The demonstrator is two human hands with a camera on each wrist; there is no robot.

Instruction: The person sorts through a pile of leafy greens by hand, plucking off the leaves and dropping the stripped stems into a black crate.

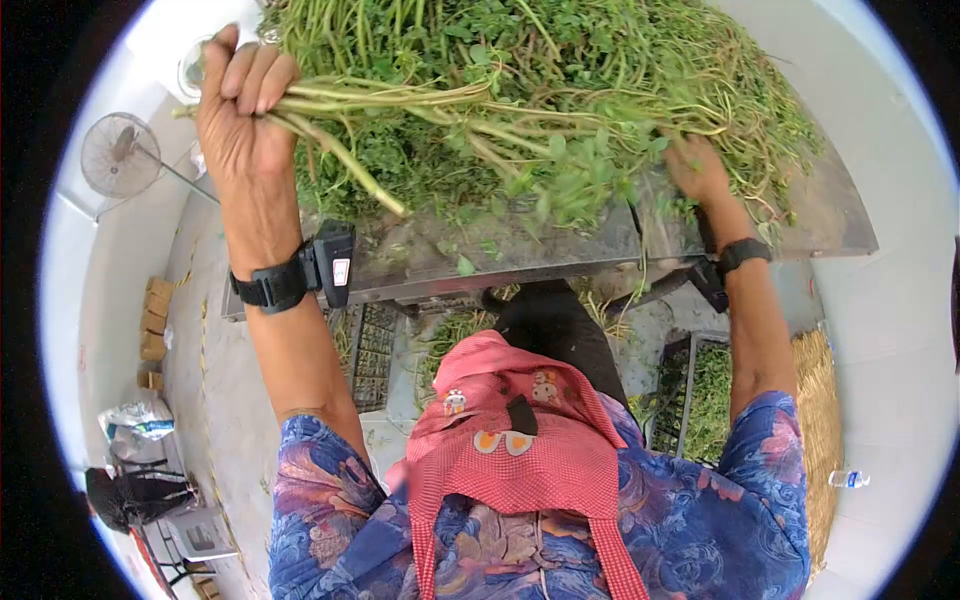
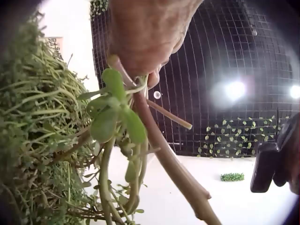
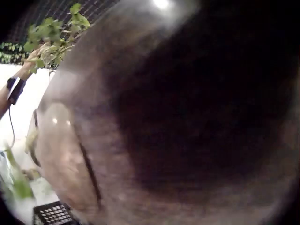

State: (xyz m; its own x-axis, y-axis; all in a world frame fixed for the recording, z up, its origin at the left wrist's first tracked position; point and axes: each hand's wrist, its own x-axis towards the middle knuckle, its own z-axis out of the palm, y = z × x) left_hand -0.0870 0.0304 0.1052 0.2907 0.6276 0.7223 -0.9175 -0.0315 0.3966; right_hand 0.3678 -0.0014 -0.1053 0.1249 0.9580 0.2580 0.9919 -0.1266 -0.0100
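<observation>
In the head view the left hand (image 1: 247, 115), raised at the upper left, grips the thick ends of several long green stems (image 1: 400, 97). Their leafy ends stretch right across the front of a large heap of greens (image 1: 600, 50). The right hand (image 1: 698, 168) is at the heap's right front, its fingertips hidden among stems. In the left wrist view the left hand (image 2: 147, 37) holds a leafy sprig and a thick stem (image 2: 173, 161) hanging below it. A very near, blurred part of the right hand (image 3: 68, 154) shows in the right wrist view; its fingers cannot be made out.
The heap lies on a dark metal table (image 1: 830, 215). Beneath stand a black crate (image 1: 375, 355) and another crate with greens (image 1: 708, 400). A fan (image 1: 122, 155) is at the left, a woven mat (image 1: 820, 430) and a bottle (image 1: 848, 479) at the right.
</observation>
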